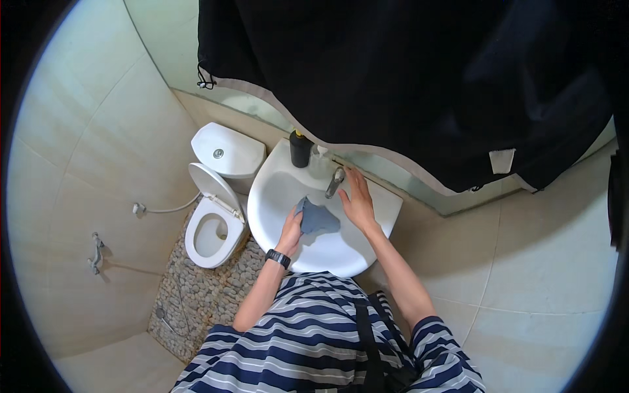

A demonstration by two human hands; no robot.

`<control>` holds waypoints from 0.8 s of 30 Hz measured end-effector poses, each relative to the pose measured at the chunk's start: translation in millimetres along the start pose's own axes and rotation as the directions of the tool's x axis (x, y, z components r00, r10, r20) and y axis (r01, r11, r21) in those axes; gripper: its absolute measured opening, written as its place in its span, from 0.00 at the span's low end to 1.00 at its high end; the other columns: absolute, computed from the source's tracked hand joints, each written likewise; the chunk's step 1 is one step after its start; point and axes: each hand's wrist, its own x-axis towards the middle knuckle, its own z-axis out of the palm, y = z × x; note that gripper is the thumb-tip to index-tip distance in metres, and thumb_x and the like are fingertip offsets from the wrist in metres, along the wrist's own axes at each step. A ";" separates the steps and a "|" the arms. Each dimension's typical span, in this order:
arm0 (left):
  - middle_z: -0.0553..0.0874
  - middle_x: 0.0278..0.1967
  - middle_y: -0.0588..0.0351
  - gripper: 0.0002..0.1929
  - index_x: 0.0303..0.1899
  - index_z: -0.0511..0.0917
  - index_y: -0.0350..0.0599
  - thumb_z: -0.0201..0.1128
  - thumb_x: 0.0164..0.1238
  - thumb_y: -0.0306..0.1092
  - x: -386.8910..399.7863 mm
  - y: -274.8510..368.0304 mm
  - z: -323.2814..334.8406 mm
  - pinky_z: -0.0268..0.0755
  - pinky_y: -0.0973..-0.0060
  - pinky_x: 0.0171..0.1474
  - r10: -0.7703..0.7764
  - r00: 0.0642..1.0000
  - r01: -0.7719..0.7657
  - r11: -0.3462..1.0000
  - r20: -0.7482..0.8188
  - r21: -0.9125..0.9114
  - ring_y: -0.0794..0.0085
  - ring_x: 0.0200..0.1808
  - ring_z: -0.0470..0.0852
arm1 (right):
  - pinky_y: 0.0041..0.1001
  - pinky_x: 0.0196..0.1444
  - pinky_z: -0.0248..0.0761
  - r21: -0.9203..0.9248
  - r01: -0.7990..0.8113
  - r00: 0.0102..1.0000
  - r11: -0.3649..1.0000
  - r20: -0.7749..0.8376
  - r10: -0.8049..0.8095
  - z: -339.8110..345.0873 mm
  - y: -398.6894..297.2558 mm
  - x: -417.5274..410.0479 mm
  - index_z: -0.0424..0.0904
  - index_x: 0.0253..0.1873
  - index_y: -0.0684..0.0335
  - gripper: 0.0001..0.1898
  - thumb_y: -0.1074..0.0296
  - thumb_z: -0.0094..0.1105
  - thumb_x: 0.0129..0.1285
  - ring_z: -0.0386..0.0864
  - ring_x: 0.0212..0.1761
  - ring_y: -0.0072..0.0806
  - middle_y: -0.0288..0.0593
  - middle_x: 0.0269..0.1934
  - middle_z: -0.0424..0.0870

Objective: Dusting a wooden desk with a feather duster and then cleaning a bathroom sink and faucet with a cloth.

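Observation:
A blue-grey cloth [318, 218] hangs over the bowl of a white washbasin [268, 216], and my left hand [292, 230] grips its left end. My left wrist wears a black watch. Beside the metal faucet [335, 182] is my right hand [359, 204], with nothing in it. Its fingers point toward the back of the basin, the thumb apart from them. Whether the fingertips touch the faucet I cannot tell. No stream of water is plain below the spout.
Behind the faucet, a dark bottle with a yellow top [300, 149] stands on the basin's back ledge. A white toilet [211, 236] with its lid raised is to the left, over a pebble floor [206, 299]. A black fabric sheet [393, 88] hangs above the basin's back edge.

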 end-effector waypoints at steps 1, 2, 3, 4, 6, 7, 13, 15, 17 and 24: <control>0.82 0.64 0.53 0.20 0.72 0.71 0.41 0.51 0.86 0.36 4.0 1.3 1.2 0.70 0.68 0.67 -0.103 0.995 0.102 0.973 0.005 -0.205 0.64 0.64 0.80 | 0.43 0.67 0.75 0.018 -0.010 0.996 1.000 0.092 0.009 2.4 2.4 4.2 0.70 0.74 0.62 0.27 0.70 0.63 0.72 0.71 0.72 0.54 0.56 0.69 0.73; 0.79 0.69 0.52 0.22 0.73 0.70 0.42 0.52 0.87 0.38 8.7 1.9 2.9 0.67 0.67 0.72 -0.157 0.986 0.165 0.895 0.053 -0.415 0.63 0.68 0.78 | 0.43 0.68 0.75 0.019 0.011 0.990 1.000 0.141 -0.014 5.2 5.4 6.9 0.69 0.74 0.62 0.27 0.70 0.63 0.72 0.71 0.72 0.55 0.56 0.69 0.73; 0.79 0.69 0.52 0.22 0.73 0.70 0.42 0.52 0.87 0.38 13.0 2.3 3.2 0.67 0.67 0.72 -0.201 0.979 0.197 0.896 0.034 -0.397 0.63 0.68 0.78 | 0.44 0.68 0.74 0.035 -0.024 0.984 0.999 0.179 0.017 8.3 8.1 9.0 0.69 0.74 0.62 0.28 0.69 0.64 0.72 0.70 0.73 0.55 0.57 0.70 0.73; 0.79 0.69 0.51 0.22 0.74 0.69 0.42 0.52 0.87 0.40 17.6 2.2 3.5 0.67 0.66 0.73 -0.195 0.978 0.206 0.866 0.071 -0.456 0.64 0.69 0.78 | 0.44 0.68 0.74 0.012 0.010 0.979 1.000 0.206 -0.012 12.5 10.4 9.9 0.70 0.73 0.61 0.27 0.68 0.64 0.72 0.70 0.74 0.55 0.56 0.71 0.71; 0.79 0.69 0.51 0.23 0.74 0.68 0.42 0.52 0.88 0.42 24.3 1.9 2.5 0.67 0.65 0.73 -0.184 0.977 0.213 0.834 0.108 -0.510 0.64 0.69 0.78 | 0.44 0.68 0.75 -0.010 0.044 0.973 0.999 0.228 -0.041 21.1 14.8 10.8 0.71 0.72 0.61 0.26 0.68 0.64 0.72 0.69 0.74 0.55 0.56 0.73 0.70; 0.80 0.68 0.51 0.23 0.73 0.70 0.40 0.53 0.87 0.40 26.4 1.4 3.4 0.68 0.66 0.71 -0.202 0.977 0.207 0.857 0.063 -0.472 0.64 0.67 0.79 | 0.44 0.68 0.75 -0.027 0.036 0.976 0.999 0.214 -0.029 24.5 17.5 11.2 0.72 0.72 0.61 0.25 0.69 0.64 0.72 0.71 0.73 0.54 0.56 0.72 0.71; 0.83 0.53 0.56 0.16 0.62 0.77 0.40 0.57 0.80 0.36 16.5 29.6 5.1 0.69 0.73 0.60 -0.029 1.000 0.030 0.998 -0.008 0.055 0.69 0.53 0.79 | 0.42 0.66 0.75 0.128 -0.159 0.961 0.979 0.246 0.124 3.1 3.0 14.1 0.74 0.70 0.61 0.23 0.70 0.64 0.72 0.75 0.70 0.51 0.52 0.70 0.74; 0.83 0.49 0.57 0.14 0.58 0.77 0.41 0.57 0.79 0.35 11.6 52.0 5.3 0.69 0.74 0.57 0.069 0.997 -0.077 0.978 0.048 0.196 0.71 0.50 0.78 | 0.43 0.67 0.74 0.237 -0.275 0.921 0.932 0.342 0.185 -23.8 -13.1 12.9 0.74 0.70 0.61 0.23 0.68 0.64 0.72 0.74 0.71 0.50 0.51 0.70 0.74; 0.82 0.47 0.58 0.14 0.58 0.77 0.45 0.56 0.79 0.38 5.9 74.5 3.5 0.68 0.78 0.54 0.142 0.973 -0.191 0.939 0.181 0.287 0.75 0.47 0.77 | 0.43 0.69 0.72 0.463 -0.484 0.805 0.743 0.569 0.170 -55.4 -32.7 0.7 0.72 0.72 0.61 0.27 0.69 0.67 0.70 0.76 0.69 0.49 0.50 0.68 0.76; 0.81 0.51 0.57 0.16 0.59 0.78 0.41 0.65 0.74 0.33 -17.6 130.0 31.0 0.70 0.74 0.61 0.064 0.770 -0.260 0.940 0.635 0.220 0.73 0.54 0.77 | 0.37 0.63 0.75 0.584 -0.431 0.864 0.688 0.487 0.128 -41.0 -75.4 -30.5 0.65 0.76 0.61 0.36 0.71 0.70 0.65 0.85 0.59 0.49 0.54 0.60 0.85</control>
